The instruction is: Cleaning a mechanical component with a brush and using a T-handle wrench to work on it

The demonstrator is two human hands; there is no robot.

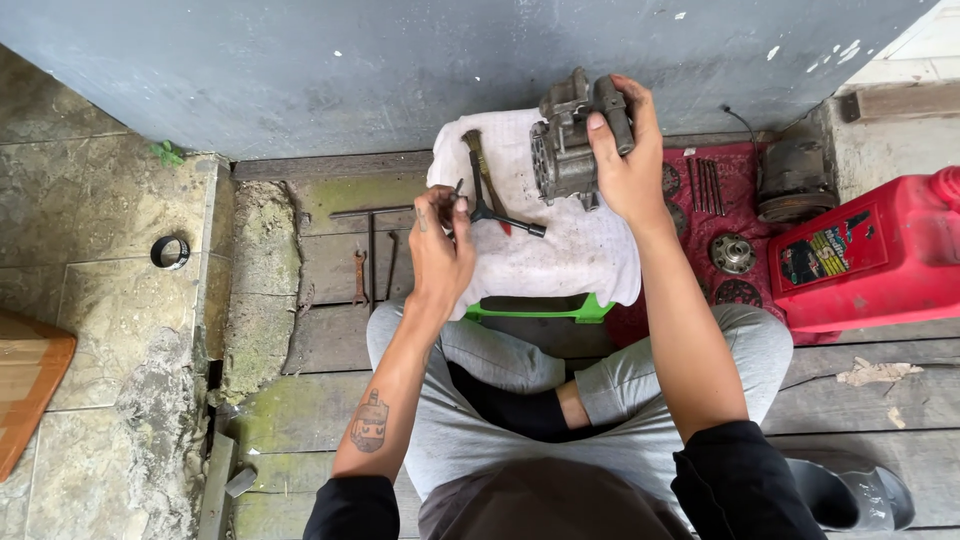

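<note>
The person sits cross-legged on a weathered wooden plank floor [330, 330], and the work now is on a grey, dirty cast-metal pump-like machine part [566, 150]. The right hand [625, 160] holds this part from above, its fingers [640, 105] wrapped closed around the upper end, so the part stands tilted on a white stained cloth [570, 250]. This cloth covers a small green plastic stool [545, 310], which serves here as the counter, just in front of the knees.

The left hand [440, 245] is closed on the dark metal Y-shaped socket wrench [490, 205] — thumb and fingers pinch one arm of it, and the other arms lie on the cloth. A second tool with a reddish handle [485, 175] lies under it.

I judge the step is disassembly, between two bolts: the wrench is beside the part, not on it. The next move, I think, needs the socket end turned to a bolt head while the right hand keeps the part steady.

At the right, a red cloth [720, 165] carries thin rods [705, 185] and round discs [733, 253], beside a red plastic canister [875, 250].
</note>
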